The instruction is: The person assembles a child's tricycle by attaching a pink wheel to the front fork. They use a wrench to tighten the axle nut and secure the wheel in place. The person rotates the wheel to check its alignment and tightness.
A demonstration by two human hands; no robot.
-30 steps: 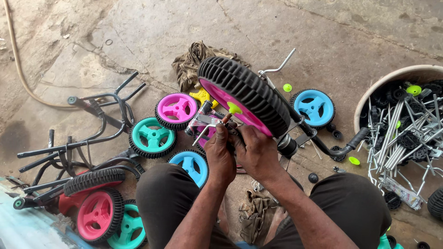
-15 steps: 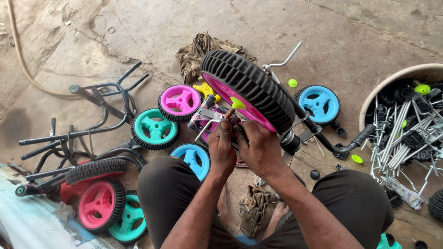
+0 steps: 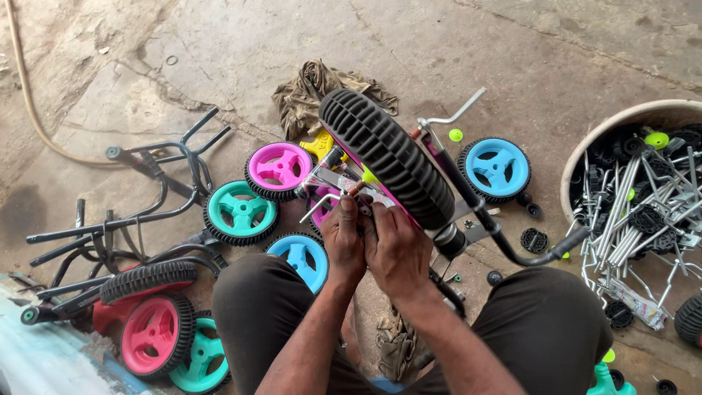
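Up close, black ribbed tyre point(image 3: 387, 155), pink rim, tilted

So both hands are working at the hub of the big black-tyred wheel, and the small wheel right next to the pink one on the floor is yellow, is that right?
Not quite. In the head view the small wheel beside the pink wheel is teal, not yellow. The rest holds: the left hand and right hand both work at the hub of the big black-tyred wheel.
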